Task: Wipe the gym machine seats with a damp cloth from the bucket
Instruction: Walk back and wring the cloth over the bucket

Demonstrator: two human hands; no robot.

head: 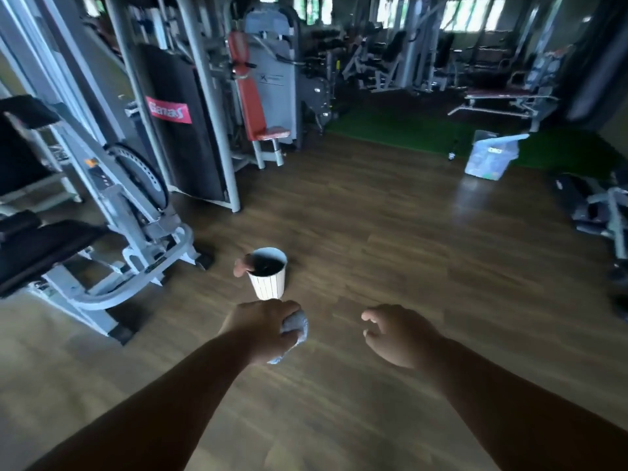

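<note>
meanwhile, on the wooden floor of a dim gym, a person stands over a small white bucket of dark water, the left hand curled tight round a balled grey cloth just this side of the bucket, the right hand held apart beside it, fingers loosely bent and holding nothing. something pinkish shows at the bucket's left rim; what it is cannot be told. the bucket stands upright, mouth to the ceiling, its long axis vertical; the cloth is a wad with no clear long axis, one tail hanging below the fist. the step in hand looks like readying the cloth between bucket and seat: it would go best wrung out so it is damp rather than dripping, then opened flat against the palm before it meets the padding. nearest is the black seat on the grey machine at left; a red seat waits farther back by the weight stack.
</note>
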